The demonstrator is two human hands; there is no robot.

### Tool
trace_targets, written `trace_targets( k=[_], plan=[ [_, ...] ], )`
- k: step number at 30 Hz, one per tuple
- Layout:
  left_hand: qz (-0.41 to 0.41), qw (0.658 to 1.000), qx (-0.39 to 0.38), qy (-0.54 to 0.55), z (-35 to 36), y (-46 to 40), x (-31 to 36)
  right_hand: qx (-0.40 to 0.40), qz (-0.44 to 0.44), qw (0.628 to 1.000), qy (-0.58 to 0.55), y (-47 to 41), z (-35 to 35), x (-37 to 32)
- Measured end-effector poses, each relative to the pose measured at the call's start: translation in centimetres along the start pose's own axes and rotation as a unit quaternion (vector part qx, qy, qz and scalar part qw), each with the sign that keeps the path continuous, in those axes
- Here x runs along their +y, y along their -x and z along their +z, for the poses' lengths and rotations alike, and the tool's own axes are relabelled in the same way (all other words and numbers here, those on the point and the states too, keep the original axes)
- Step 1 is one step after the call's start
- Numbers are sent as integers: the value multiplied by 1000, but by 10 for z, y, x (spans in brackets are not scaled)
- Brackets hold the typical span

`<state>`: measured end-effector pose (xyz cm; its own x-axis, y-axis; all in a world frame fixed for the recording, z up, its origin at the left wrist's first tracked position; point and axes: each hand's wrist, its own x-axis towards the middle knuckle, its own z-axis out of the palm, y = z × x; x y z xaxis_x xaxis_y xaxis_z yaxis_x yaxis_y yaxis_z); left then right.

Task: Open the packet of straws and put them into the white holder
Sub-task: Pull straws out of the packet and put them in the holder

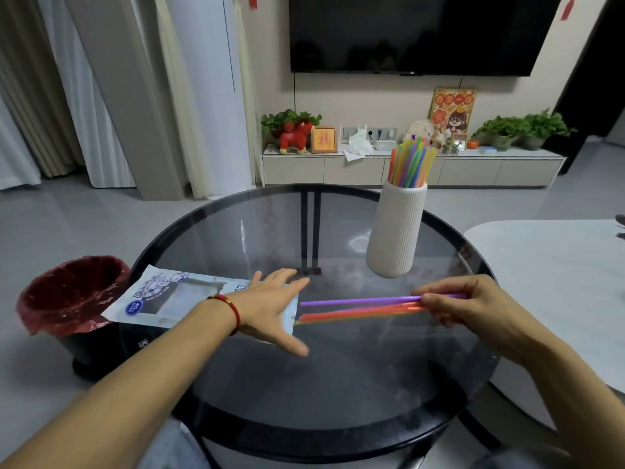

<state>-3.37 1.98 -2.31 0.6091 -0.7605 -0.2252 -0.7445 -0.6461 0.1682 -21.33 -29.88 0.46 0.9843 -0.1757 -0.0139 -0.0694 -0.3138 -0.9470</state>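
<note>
Nearest, 2 bare forearms reach over a round, dark glass table [257,394] with a black rim. The left hand [270,309], a red cord bracelet [233,311] on its wrist, lies flat with straight, spread fingers on the right end of the straw packet [169,299], pressing it to the glass. The packet, white with blue print, lies at the table's left edge, its far-left corner hanging over the rim.

The right hand [463,304] pinches a small bundle of straws [362,308] by their right ends: purple on top, orange-red below, with what may be green and yellow beneath, though blur makes the count unclear. The bundle runs nearly level, and its left ends reach the packet's mouth just beside the left hand's fingers.

Left of the table stands a black bin with a red liner [67,296].

Farther back, on the table's far right, the white ribbed holder [397,231] stands upright, already filled with many coloured straws [411,160] fanning out of its top.

Beyond, a low cabinet [412,169] carries plants and ornaments under a wall-mounted television [419,32].
</note>
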Motion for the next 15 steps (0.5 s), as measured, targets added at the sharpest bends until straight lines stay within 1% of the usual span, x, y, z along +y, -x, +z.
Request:
trace_targets(
  k=[2,3,5,6,7,8,10,11,12,13,15],
  plan=[
    [58,995,73,41,4,-7,27,8,-16,1000,16,4,-8,-6],
    [79,991,103,40,7,-11,42,7,-25,999,22,5,-12,-8],
    [100,980,169,-12,16,-18,68,1,-37,999,10,5,-20,-14],
    [100,972,210,-22,19,-21,77,-1,-37,999,-13,4,-24,-18],
    [94,967,238,-3,21,-22,82,-3,-29,998,-55,4,-28,-20],
    [86,965,248,30,21,-23,85,-2,-18,993,-115,3,-31,-21],
    [76,966,228,97,19,-23,88,6,-6,968,-250,0,-29,-18],
    [75,964,219,131,19,-22,88,18,-3,954,-301,-2,-23,-16],
    [75,962,210,161,18,-21,88,28,4,946,-324,-4,-13,-14],
    [76,959,199,188,19,-22,89,30,12,948,-318,-7,-1,-11],
    [83,954,170,233,20,-22,92,3,14,970,-242,-12,33,-10]
  ],
)
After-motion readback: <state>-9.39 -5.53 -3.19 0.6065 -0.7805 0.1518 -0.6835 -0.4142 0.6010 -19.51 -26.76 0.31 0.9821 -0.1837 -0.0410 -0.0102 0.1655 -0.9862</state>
